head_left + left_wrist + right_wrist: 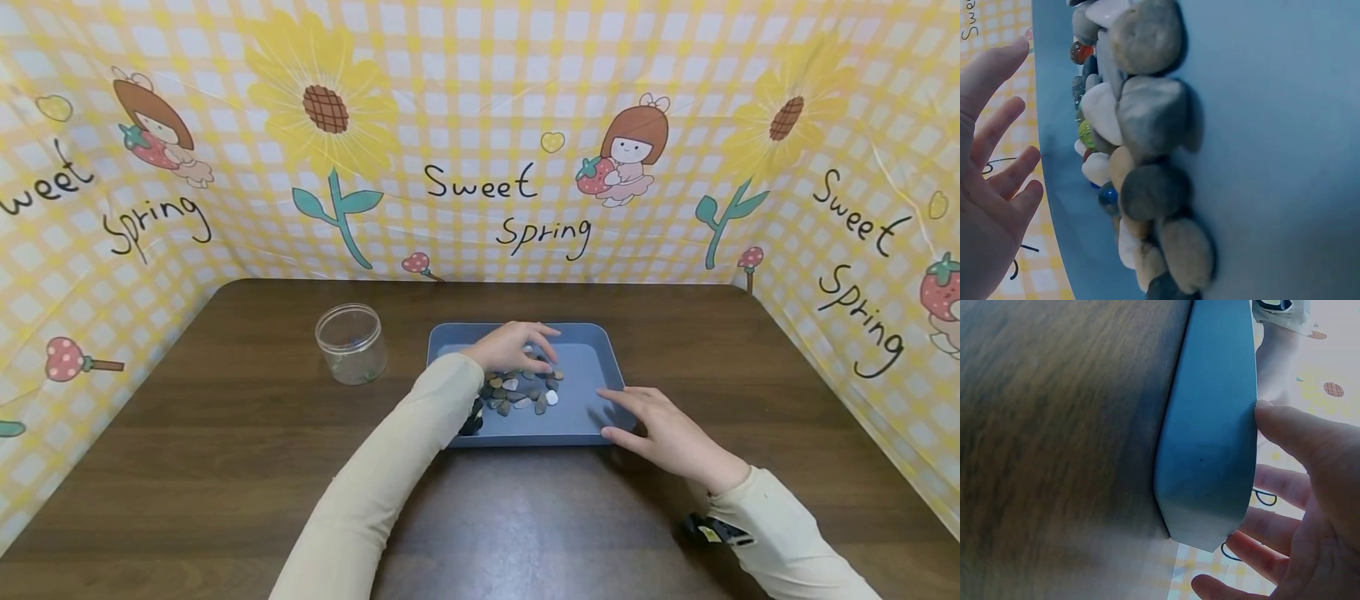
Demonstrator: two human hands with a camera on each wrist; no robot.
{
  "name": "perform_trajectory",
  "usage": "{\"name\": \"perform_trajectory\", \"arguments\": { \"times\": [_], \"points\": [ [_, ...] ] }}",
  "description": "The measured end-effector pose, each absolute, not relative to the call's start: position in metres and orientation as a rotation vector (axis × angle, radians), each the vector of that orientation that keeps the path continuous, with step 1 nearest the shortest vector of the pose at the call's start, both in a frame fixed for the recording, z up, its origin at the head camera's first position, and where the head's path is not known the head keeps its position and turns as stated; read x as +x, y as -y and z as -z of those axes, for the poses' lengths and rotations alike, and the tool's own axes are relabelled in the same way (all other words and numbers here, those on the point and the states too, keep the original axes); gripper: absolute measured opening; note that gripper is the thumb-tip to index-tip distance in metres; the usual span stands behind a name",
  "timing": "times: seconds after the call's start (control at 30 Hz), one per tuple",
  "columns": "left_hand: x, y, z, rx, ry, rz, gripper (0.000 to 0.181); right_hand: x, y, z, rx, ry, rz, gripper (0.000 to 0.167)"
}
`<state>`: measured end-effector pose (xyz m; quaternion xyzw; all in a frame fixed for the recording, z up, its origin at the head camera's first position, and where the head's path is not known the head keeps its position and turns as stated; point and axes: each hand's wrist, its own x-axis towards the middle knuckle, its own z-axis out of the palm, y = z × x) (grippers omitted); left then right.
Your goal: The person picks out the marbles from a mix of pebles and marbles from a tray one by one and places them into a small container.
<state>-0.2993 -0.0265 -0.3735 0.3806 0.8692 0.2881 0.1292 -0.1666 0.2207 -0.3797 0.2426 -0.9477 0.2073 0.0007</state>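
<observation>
A blue tray (585,421) holds many stones (504,393) in its left half; in the left wrist view these stones (1154,115) are grey, white and tan, with a few coloured glass pieces (1087,134) among them. The left hand (513,347) hovers over the stones with fingers apart and slightly bent, holding nothing visible; the left wrist view shows this hand (991,169) too. At the tray's right front corner is the right hand (663,433), fingers spread. In the right wrist view the hand (1310,506) is beside the tray wall (1210,425), its thumb at the rim.
A clear round jar (352,346) stands on the brown table (225,467), left of the tray. Some small things lie at its bottom, too unclear to name. Yellow checked cloth (465,100) surrounds the table at the back and sides.
</observation>
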Motion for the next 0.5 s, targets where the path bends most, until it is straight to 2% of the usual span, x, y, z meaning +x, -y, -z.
{"name": "perform_trajectory", "arguments": {
  "times": [0.5],
  "points": [
    [-0.2969,0.02,0.3808,1.095,-2.591,-0.688,0.019,-0.1664,-0.2213,0.3801,0.762,2.974,-0.645,0.053]
  ]
}}
